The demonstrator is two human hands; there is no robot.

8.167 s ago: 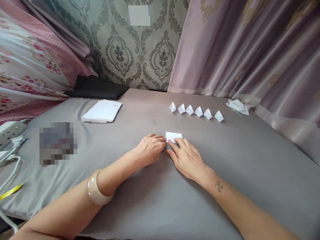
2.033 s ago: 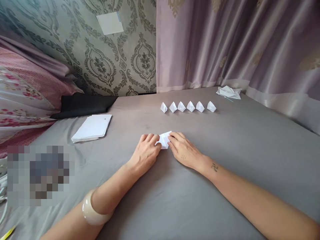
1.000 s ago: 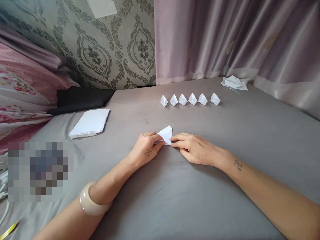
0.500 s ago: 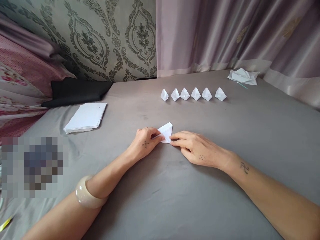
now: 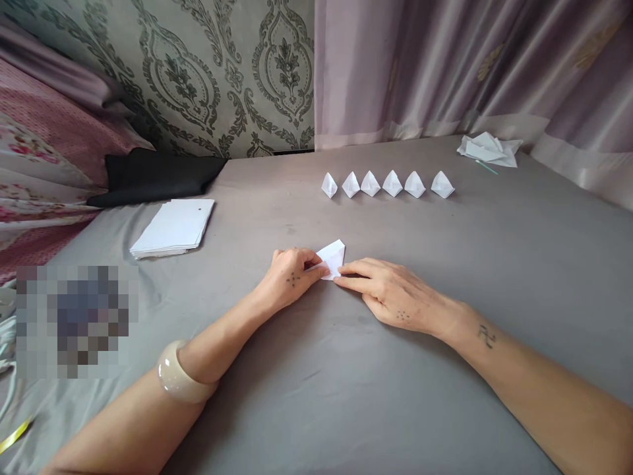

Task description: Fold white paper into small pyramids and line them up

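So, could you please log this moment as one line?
left hand: holding folded paper | right hand: fingers at its edge | six paper shapes: in a row beyond

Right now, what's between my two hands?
The head view shows folded white paper, held by your left hand and touched by your right hand.

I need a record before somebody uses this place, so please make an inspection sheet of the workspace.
Surface: grey cloth, wrinkled at left.
Work things: partly folded paper; six folded pieces in a row; paper stack.
Clutter: loose papers, far right; yellow strip, near left; blurred patch at left, contents unclear.
Hands: left hand pinches the paper; right hand touches its edge.
Cables: white cables, left edge.
Surroundings: patterned wall, curtain, black cloth.
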